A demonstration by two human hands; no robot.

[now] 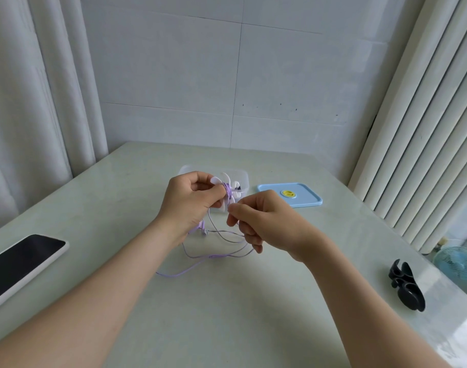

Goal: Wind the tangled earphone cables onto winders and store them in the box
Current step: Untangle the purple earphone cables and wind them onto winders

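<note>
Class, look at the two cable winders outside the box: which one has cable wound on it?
The pale winder gripped by the left hand, with purple cable round its middle. The black winder lies bare on the table, near the right edge.

A: Where's the clear plastic box?
B: Mid pale table, behind the loose lilac earphone cable; flat blue plastic lid just right.
A: Edges?
B: Black slab phone left, black plastic winder right.

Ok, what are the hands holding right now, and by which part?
The left hand grips the white winder by the wings on its left side; the right hand pinches the purple earphone cable just below the winder.
</note>
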